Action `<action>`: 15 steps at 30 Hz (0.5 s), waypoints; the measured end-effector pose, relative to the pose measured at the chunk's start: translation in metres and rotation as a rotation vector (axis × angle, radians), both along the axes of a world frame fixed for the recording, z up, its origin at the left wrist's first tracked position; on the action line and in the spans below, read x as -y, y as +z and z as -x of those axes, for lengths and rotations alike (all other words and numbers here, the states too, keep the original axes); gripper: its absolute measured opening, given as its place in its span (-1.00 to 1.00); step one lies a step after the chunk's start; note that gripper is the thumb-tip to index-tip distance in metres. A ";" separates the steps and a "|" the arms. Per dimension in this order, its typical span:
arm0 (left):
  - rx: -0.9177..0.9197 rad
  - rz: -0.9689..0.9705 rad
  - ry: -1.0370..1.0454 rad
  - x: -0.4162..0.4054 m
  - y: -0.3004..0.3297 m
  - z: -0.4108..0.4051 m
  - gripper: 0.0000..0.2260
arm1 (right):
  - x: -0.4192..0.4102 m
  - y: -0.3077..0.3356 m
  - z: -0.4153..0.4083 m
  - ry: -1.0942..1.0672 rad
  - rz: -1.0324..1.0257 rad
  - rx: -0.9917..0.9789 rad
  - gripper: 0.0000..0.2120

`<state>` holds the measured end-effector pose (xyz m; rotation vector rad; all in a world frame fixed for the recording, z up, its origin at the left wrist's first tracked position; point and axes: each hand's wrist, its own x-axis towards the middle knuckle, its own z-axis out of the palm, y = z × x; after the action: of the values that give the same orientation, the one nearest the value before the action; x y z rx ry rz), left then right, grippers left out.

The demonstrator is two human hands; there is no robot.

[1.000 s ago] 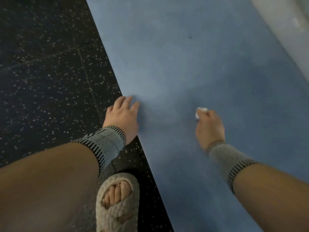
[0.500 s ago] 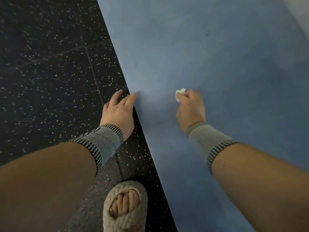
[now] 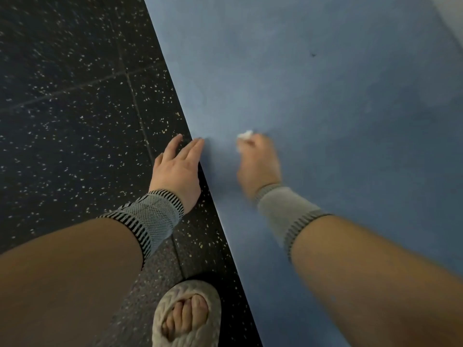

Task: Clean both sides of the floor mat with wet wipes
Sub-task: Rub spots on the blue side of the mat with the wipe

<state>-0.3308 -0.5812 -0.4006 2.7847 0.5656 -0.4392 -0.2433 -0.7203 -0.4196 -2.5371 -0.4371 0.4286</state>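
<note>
A blue floor mat (image 3: 325,121) lies flat on the dark floor and fills the right half of the view. My right hand (image 3: 258,166) is curled round a small white wet wipe (image 3: 245,135) and holds it down on the mat near the mat's left edge. Only a bit of the wipe shows beyond the fingers, and the hand is blurred. My left hand (image 3: 176,169) lies flat with straight fingers, the palm on the floor and the fingertips touching the mat's left edge. Both wrists wear grey striped bands.
Black speckled floor tiles (image 3: 62,108) cover the left side. My foot in a pale woven slipper (image 3: 186,314) stands at the bottom, just left of the mat's edge. A small dark speck (image 3: 313,55) sits on the mat farther up. A pale surface (image 3: 451,13) borders the top right.
My right hand with the wipe has slid left across the mat toward my left hand. The left hand has stayed at the mat's edge.
</note>
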 end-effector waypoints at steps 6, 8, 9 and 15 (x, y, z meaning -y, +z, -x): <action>0.005 -0.021 0.026 -0.004 -0.002 -0.012 -0.25 | -0.008 0.002 -0.010 0.170 -0.090 0.109 -0.86; 0.001 -0.008 0.039 0.000 -0.004 -0.014 -0.22 | 0.031 -0.002 -0.044 -0.042 0.076 0.123 -0.80; 0.001 -0.003 0.041 0.001 -0.004 -0.014 -0.21 | 0.045 -0.003 -0.054 -0.114 0.156 0.150 -0.72; 0.000 -0.015 0.023 0.002 -0.006 -0.015 -0.28 | -0.028 0.002 0.007 0.400 0.069 0.139 -0.72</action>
<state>-0.3160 -0.5830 -0.4061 2.7891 0.6024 -0.4326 -0.2501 -0.6920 -0.4177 -2.5522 -1.0074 0.4174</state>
